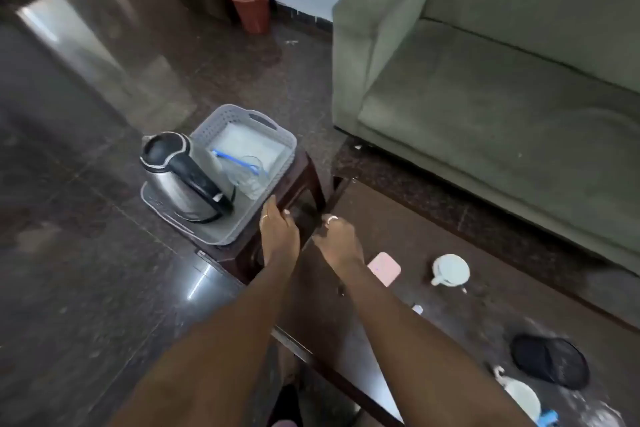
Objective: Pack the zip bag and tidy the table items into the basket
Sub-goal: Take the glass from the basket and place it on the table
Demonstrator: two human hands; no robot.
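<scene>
A grey perforated basket [283, 135] stands on a dark brown stool [304, 184] beside the table. Inside it are a steel kettle [173, 180] with a black handle and a clear zip bag [247, 173] with a blue zip strip; a glass shows through the bag. My left hand [278, 230] grips the stool's near edge just below the basket. Fingers curled, my right hand [337, 234] holds the stool's near corner, next to the table's end.
On the dark table [433, 236] lie a pink flat case [383, 268], a white cup [450, 270], a black round object [550, 360], another white cup [521, 395] and a small blue item [547, 418]. A green sofa [502, 80] stands behind. A red bin [250, 3] stands by the wall.
</scene>
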